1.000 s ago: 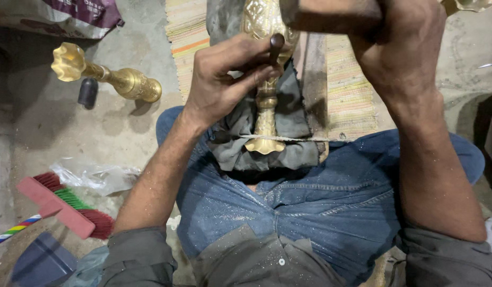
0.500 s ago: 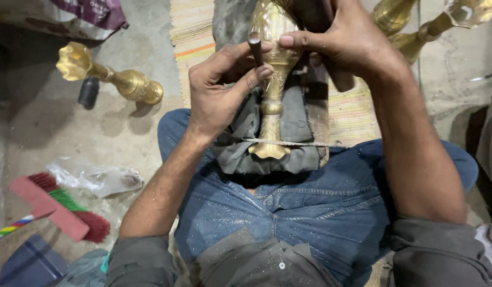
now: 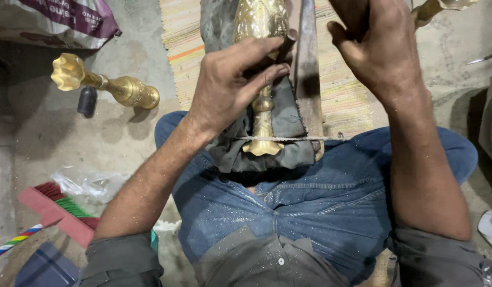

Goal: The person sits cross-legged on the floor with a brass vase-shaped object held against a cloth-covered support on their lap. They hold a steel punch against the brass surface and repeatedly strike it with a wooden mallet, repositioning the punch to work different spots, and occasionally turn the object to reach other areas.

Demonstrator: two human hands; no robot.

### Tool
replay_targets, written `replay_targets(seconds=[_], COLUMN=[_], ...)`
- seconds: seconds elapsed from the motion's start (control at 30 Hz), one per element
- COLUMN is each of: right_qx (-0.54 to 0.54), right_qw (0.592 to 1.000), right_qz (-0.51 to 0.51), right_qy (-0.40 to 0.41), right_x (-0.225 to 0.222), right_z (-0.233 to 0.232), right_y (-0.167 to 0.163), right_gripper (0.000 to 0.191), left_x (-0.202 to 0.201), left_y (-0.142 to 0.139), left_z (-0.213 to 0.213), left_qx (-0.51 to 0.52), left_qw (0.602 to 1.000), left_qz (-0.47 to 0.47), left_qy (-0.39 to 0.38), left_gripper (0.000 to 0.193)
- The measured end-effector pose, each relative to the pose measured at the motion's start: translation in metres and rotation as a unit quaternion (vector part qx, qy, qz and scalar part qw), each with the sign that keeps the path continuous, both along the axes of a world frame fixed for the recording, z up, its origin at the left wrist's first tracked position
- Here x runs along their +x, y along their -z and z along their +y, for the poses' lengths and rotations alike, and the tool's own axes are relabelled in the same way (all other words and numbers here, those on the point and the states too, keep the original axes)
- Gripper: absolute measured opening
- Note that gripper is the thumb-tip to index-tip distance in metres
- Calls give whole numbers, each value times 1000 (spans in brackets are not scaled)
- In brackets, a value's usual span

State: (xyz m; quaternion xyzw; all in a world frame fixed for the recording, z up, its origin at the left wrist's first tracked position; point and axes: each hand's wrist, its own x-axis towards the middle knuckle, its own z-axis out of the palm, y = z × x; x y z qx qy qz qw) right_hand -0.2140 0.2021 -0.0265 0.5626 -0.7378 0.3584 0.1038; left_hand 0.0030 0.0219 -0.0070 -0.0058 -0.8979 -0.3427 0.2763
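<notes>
— What is the left hand (image 3: 232, 85) doing?

— Its fingers (image 3: 262, 64) are curled round a thin dark punch (image 3: 286, 45), pinching it so the tip leans against the brass vase (image 3: 261, 74). The grip sits low on the tool, I'd judge to steady the point on the metal.

— And the vase itself?

— It lies lengthwise across the person's lap, its flared foot toward the belly and its body running away toward the striped mat (image 3: 182, 42) on the floor. It rests on a grey cloth (image 3: 288, 143), and a cord (image 3: 288, 139) crosses the stem just above the foot, probably to stop it rolling. A long flat metal bar (image 3: 308, 79) lies just beside it on the right.

— The right hand (image 3: 381, 53)?

— Raised above the mat, fingers closed round a dark handle (image 3: 357, 16). The head of that tool is cut off by the frame, so I can't tell what it is.

— How many brass pieces in all?

— Three that I can count: the one on the lap, a second vase (image 3: 105, 85) lying on its side on the concrete floor (image 3: 123, 143) near the left edge, touching a small dark knob-like thing (image 3: 87, 101), and part of a third (image 3: 434, 8) at the top right.

— Anything else?

— One red brush (image 3: 54, 210) with green bristles, one crumpled clear bag (image 3: 92, 183), one printed sack (image 3: 49, 18) in the far left corner. Fine shiny dust speckles the jeans (image 3: 309, 212).
</notes>
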Motion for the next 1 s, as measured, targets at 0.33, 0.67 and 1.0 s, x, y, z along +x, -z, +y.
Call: replay_targets(seconds=[0.33, 0.67, 1.0], right_qx=[-61, -91, -64], right_qw=[993, 990, 987], right_qz=[101, -72, -139], right_qy=[17, -77, -51], right_x=[-16, -29, -33], right_z=[10, 15, 8], right_y=[17, 43, 44], right_gripper=[14, 13, 26], left_x=[0, 5, 1], left_y=[-3, 1, 4], left_z=[2, 3, 1], left_qx=[-42, -78, -101], left_qw=[999, 997, 995], left_qz=[-21, 14, -4], left_qy=[-20, -10, -10], left_gripper=[35, 34, 35])
